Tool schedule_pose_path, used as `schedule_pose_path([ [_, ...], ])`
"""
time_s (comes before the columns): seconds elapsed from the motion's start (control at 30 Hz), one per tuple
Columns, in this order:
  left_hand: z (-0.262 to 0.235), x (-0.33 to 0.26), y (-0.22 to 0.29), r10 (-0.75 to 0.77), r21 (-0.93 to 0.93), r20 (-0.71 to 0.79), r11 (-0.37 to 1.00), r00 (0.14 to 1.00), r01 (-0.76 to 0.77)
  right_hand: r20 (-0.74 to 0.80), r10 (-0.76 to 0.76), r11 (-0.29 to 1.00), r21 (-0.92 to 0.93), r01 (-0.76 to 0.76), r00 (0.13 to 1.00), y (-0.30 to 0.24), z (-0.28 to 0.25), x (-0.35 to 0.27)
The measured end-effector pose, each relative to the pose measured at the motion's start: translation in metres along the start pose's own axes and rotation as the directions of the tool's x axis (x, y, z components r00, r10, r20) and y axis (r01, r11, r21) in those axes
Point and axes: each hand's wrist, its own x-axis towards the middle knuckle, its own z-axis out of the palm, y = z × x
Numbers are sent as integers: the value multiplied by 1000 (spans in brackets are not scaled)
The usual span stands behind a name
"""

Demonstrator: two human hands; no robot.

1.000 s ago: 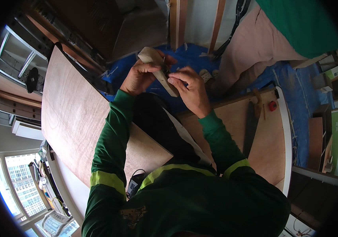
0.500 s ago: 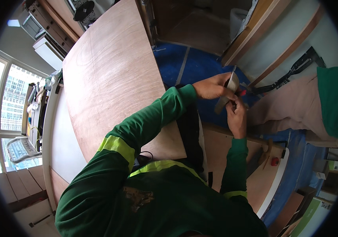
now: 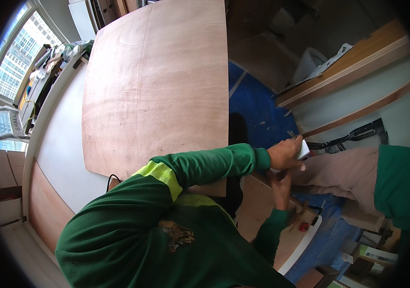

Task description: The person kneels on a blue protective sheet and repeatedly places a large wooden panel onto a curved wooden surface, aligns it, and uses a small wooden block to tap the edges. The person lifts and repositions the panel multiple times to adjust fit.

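Note:
My left hand (image 3: 285,153) is at the right of the view, closed round a small white, flat-faced thing (image 3: 303,150). One end of it sticks out past the fingers, and its kind does not show. Just below, my right hand (image 3: 280,188) reaches up close to the left one with its fingers stretched out and partly hidden behind it. I see nothing in this right hand. A large plywood sheet (image 3: 157,86) lies to the left of my hands, and my left forearm crosses its near right part.
Another person's leg (image 3: 341,170) in light trousers is close beyond my hands. A black metal bracket-like part (image 3: 358,137) and wooden strips (image 3: 368,110) lean by the wall. Blue sheeting (image 3: 257,105) covers the floor. A second wooden panel (image 3: 255,199) with a red item (image 3: 303,226) lies below.
My view has turned, so the plywood stands straighter. The left hand has turned over the pale thing, which now shows a white face. My right hand has come off it, its fingers loosened.

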Motion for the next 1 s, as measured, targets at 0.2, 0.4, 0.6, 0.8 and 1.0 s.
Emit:
schedule_pose_path([
  [0.2, -15, -13, -5, -22, 11, 87, 1000, 996, 21, -155, 94, 988, 134, -73, 984, 3, 28, -5],
  [0.4, -190, -114, 4, 191, -2, -160, 981, 968, -194, -51, 395, 890, 267, -369, 917, 73, -18, -98],
  [0.6, -373, -381, -136, 27, 236, -934, 795, 356, 559, -107, 634, 760, 268, -592, 766, 88, -14, -213],
  [0.8, -338, -672, -269, -406, -237, -910, 332, -88, 913, -212, 648, 761, 124, -637, 732, 118, -4, -248],
  [1.0, -251, -674, -283, -468, -423, -864, 469, -187, 775, -264, 459, 879, -3, -477, 848, 120, -28, -191],
])
